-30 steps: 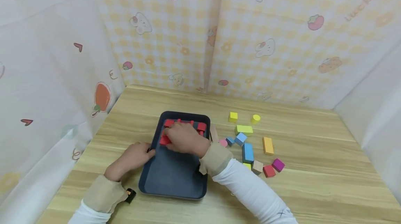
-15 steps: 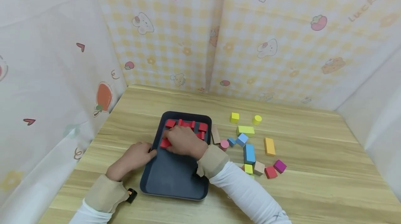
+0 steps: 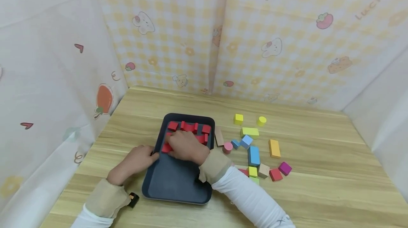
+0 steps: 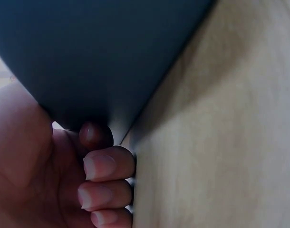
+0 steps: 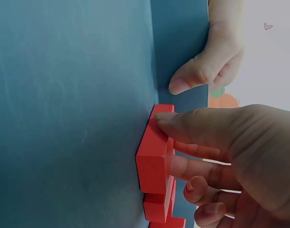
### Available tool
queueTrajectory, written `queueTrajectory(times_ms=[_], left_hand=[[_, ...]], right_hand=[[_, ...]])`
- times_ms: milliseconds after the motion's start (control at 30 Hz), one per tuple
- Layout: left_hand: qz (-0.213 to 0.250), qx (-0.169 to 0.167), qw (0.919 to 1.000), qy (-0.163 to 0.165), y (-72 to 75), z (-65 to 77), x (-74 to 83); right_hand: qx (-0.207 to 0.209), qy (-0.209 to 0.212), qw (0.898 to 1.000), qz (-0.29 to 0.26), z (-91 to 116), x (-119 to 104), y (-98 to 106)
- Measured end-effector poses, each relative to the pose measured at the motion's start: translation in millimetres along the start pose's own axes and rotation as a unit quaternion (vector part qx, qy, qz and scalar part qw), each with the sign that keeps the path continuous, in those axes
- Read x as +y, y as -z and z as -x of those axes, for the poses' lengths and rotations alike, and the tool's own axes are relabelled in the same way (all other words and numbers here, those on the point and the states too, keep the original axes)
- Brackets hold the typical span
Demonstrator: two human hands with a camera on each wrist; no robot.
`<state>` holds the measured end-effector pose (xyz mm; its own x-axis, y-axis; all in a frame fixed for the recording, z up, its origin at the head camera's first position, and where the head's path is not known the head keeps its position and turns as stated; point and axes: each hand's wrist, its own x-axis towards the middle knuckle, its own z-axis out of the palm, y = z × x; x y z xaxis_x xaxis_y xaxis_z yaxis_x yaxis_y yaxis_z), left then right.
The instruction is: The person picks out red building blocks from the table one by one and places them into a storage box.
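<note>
A dark blue-grey tray (image 3: 178, 183) lies on the wooden table. My left hand (image 3: 135, 160) grips its left rim; the thumb shows over the edge, and in the left wrist view the other fingers (image 4: 107, 164) curl against the tray's outer side. Inside the tray, my right hand (image 3: 186, 146) pinches a red rectangular block (image 5: 152, 166) between thumb and fingers, near the left wall. Behind it stand more red pieces: an arch block (image 3: 189, 127) with a small red block (image 3: 173, 126) to its left and another red block (image 3: 206, 129) to its right. The right hand partly hides the row it touches.
Right of the tray lie loose blocks: a tan plank (image 3: 219, 136), a pink cylinder (image 3: 227, 147), a blue block (image 3: 253, 156), an orange block (image 3: 274, 148), a purple cube (image 3: 285, 168) and several others. A small black object (image 3: 133, 200) is by the left wrist. Patterned curtains surround the table.
My right hand has shifted slightly toward the near side of the tray, uncovering more of the red pieces behind it. The left hand stays on the rim.
</note>
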<state>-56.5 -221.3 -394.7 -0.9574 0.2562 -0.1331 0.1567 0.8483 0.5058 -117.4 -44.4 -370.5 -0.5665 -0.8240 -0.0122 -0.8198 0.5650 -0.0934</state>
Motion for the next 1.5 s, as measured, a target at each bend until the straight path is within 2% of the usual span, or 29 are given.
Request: queueTrajectory(times_ms=[267,933,1333,1500], left_hand=[[-0.010,0.005,0.9999,-0.008,-0.8,-1.0,-1.6],[0.001,0.007,1.0000,0.003,0.2,0.6,-0.2],[0.005,0.004,1.0000,0.006,-0.3,0.4,-1.8],[0.003,0.003,1.0000,0.009,-0.1,0.1,-1.3]], right_hand=[[-0.007,-0.009,1.000,0.017,-1.3,-4.8,0.0],[-0.022,-0.004,0.999,0.044,2.7,-11.1,5.3],[-0.025,-0.015,0.999,0.040,2.8,-11.1,5.6],[-0.013,-0.027,0.999,0.031,7.3,-10.4,12.4]])
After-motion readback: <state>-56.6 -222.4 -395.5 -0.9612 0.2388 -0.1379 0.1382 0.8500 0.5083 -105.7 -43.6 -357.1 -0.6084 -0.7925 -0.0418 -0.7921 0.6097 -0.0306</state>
